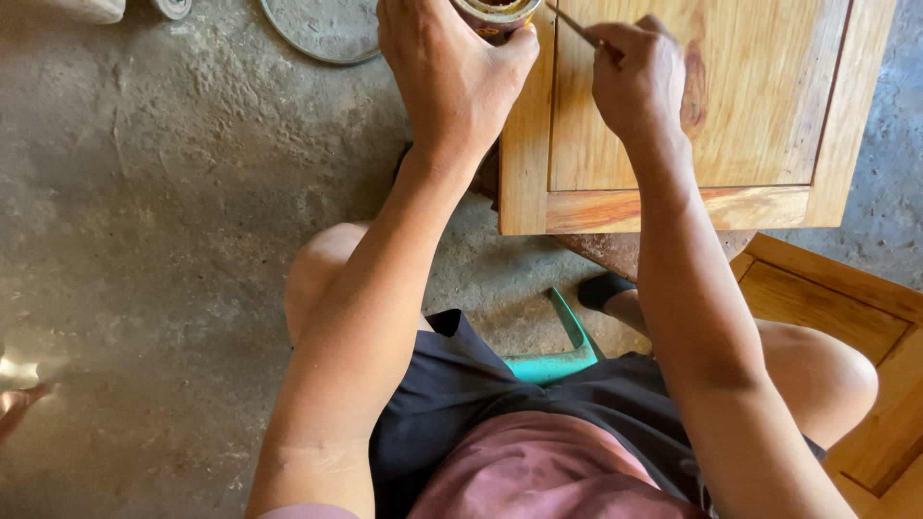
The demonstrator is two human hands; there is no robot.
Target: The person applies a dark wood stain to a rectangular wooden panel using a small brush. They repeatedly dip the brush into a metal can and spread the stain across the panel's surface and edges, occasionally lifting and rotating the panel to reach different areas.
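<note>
Overhead, the person sits on a low teal stool above a rough concrete floor. The left hand is wrapped around a small round tin at the top edge of the view; fingers are curled about its side, and the tin sits over the left rail of a framed wooden panel. Only the tin's lower rim and a dark inside show, so its contents cannot be told. The right hand is closed in a pinch on a thin stick-like handle, which slants up toward the tin's mouth; its tip is hidden at the rim. The panel lies flat in front of the knees. A second wooden frame lies lower right, and a round grey lid lies on the floor near the tin.
</note>
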